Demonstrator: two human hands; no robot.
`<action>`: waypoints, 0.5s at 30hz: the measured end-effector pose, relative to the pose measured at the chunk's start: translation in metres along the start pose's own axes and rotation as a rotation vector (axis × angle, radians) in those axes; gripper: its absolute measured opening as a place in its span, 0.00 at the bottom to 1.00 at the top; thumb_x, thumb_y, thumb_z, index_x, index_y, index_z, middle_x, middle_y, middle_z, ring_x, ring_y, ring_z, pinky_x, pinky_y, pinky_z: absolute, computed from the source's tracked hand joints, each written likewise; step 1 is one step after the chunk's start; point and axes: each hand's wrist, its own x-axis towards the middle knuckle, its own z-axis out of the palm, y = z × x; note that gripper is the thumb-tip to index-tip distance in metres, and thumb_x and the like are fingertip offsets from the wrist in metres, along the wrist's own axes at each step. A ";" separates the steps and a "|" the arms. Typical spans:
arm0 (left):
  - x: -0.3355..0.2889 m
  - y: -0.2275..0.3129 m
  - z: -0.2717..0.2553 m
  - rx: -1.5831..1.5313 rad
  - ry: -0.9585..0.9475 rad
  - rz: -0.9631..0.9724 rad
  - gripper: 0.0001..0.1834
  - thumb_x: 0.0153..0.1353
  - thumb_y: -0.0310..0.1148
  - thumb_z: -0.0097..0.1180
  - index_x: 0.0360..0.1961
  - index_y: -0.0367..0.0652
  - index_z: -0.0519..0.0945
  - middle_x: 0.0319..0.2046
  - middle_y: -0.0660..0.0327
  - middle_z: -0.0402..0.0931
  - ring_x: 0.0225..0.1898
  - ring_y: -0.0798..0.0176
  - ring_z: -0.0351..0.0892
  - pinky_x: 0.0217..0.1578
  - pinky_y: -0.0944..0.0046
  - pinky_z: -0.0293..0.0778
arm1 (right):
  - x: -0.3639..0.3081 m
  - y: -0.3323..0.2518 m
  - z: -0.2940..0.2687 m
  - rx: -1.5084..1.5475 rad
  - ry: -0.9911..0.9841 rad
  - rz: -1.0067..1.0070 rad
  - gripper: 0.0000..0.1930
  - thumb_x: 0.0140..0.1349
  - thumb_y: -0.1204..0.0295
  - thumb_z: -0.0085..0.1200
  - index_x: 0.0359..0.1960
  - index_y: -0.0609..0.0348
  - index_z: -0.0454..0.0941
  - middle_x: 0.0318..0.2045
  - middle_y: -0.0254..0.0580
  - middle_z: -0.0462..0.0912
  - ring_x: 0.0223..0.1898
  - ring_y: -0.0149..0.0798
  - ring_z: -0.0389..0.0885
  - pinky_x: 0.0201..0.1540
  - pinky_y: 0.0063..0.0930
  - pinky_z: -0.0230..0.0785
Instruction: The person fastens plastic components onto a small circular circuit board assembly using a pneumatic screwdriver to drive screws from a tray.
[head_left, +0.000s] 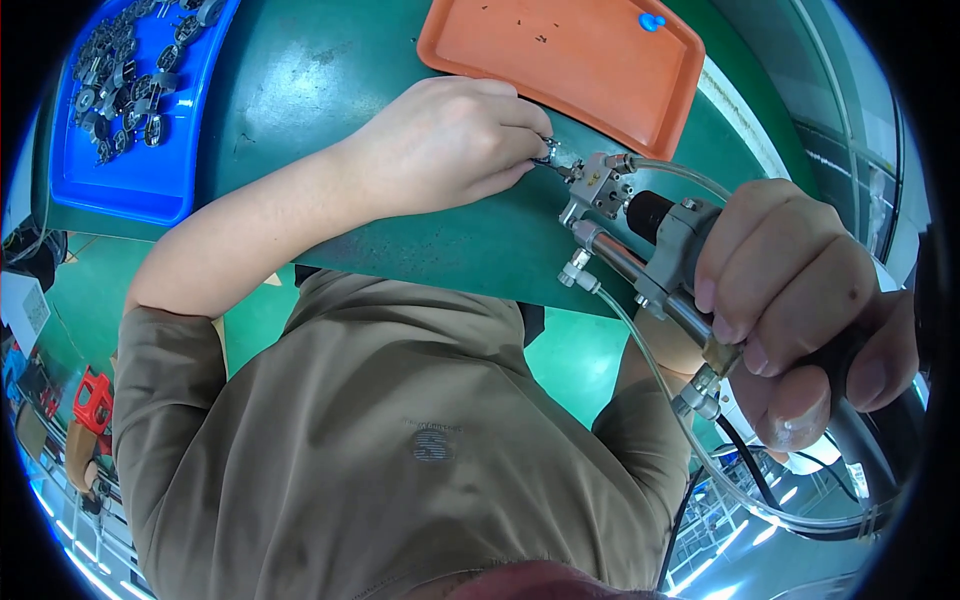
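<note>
Small metal part [547, 151], upper middle of the frame, sits pinched in the fingertips of the left hand [455, 140], by the tip of a hose-fed metal tool [598, 187]; the right hand [795, 280], at the right, curls around that tool's rear

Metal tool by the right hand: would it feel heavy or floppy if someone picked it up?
The metal tool is probably heavy for its size: it looks mostly metal blocks and rods. It should stay stiff, as its parts look clamped together. The clear hoses joined to it would likely bend along, judging by their curves.
</note>
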 end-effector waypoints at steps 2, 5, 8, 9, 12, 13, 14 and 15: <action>0.000 0.000 0.000 -0.004 0.002 0.001 0.09 0.57 0.28 0.67 0.39 0.38 0.86 0.45 0.58 0.85 0.43 0.53 0.84 0.44 0.54 0.81 | -0.005 -0.002 0.003 -0.008 0.030 0.019 0.14 0.72 0.63 0.59 0.54 0.38 0.71 0.27 0.27 0.76 0.24 0.29 0.76 0.26 0.26 0.69; -0.001 -0.002 0.000 -0.002 0.002 -0.005 0.10 0.57 0.28 0.67 0.40 0.38 0.86 0.45 0.58 0.85 0.43 0.53 0.84 0.43 0.54 0.81 | -0.008 -0.004 0.006 -0.018 0.070 0.049 0.13 0.73 0.63 0.59 0.54 0.38 0.70 0.27 0.27 0.76 0.24 0.29 0.76 0.27 0.26 0.69; 0.000 -0.006 -0.001 -0.006 0.002 -0.010 0.09 0.57 0.28 0.67 0.39 0.37 0.86 0.44 0.59 0.85 0.42 0.53 0.83 0.42 0.54 0.81 | 0.000 -0.001 0.010 -0.030 0.106 0.062 0.12 0.73 0.64 0.58 0.53 0.39 0.70 0.26 0.28 0.76 0.24 0.29 0.75 0.26 0.27 0.68; 0.000 -0.006 -0.002 -0.009 -0.007 -0.012 0.09 0.57 0.28 0.67 0.39 0.38 0.86 0.44 0.60 0.84 0.42 0.53 0.83 0.42 0.53 0.81 | 0.005 0.000 0.014 -0.026 0.100 0.062 0.12 0.73 0.64 0.58 0.53 0.39 0.70 0.26 0.28 0.76 0.24 0.29 0.75 0.26 0.27 0.68; 0.001 -0.004 -0.007 -0.007 -0.004 -0.028 0.08 0.58 0.29 0.66 0.38 0.39 0.85 0.44 0.61 0.84 0.40 0.53 0.82 0.41 0.54 0.80 | 0.017 -0.002 0.022 -0.021 0.143 0.014 0.10 0.73 0.67 0.56 0.50 0.42 0.69 0.25 0.30 0.75 0.24 0.31 0.74 0.26 0.29 0.67; 0.003 -0.001 -0.008 -0.012 0.004 -0.032 0.07 0.58 0.30 0.65 0.37 0.40 0.85 0.43 0.62 0.83 0.40 0.54 0.82 0.40 0.54 0.80 | 0.015 -0.005 0.020 -0.003 0.120 0.057 0.10 0.71 0.70 0.55 0.47 0.44 0.67 0.25 0.31 0.74 0.23 0.32 0.73 0.26 0.30 0.66; 0.003 0.000 -0.008 0.026 -0.024 -0.015 0.05 0.59 0.31 0.64 0.35 0.42 0.85 0.40 0.62 0.82 0.39 0.55 0.81 0.39 0.55 0.79 | 0.017 -0.003 0.016 0.010 0.097 0.069 0.10 0.70 0.73 0.55 0.45 0.46 0.66 0.24 0.32 0.73 0.22 0.33 0.72 0.26 0.31 0.66; 0.001 -0.002 -0.005 0.090 -0.048 0.000 0.04 0.60 0.33 0.63 0.33 0.45 0.84 0.38 0.63 0.81 0.38 0.56 0.80 0.38 0.56 0.79 | 0.021 -0.004 0.019 0.003 0.124 0.045 0.12 0.68 0.78 0.54 0.41 0.48 0.63 0.21 0.33 0.71 0.21 0.34 0.70 0.26 0.32 0.65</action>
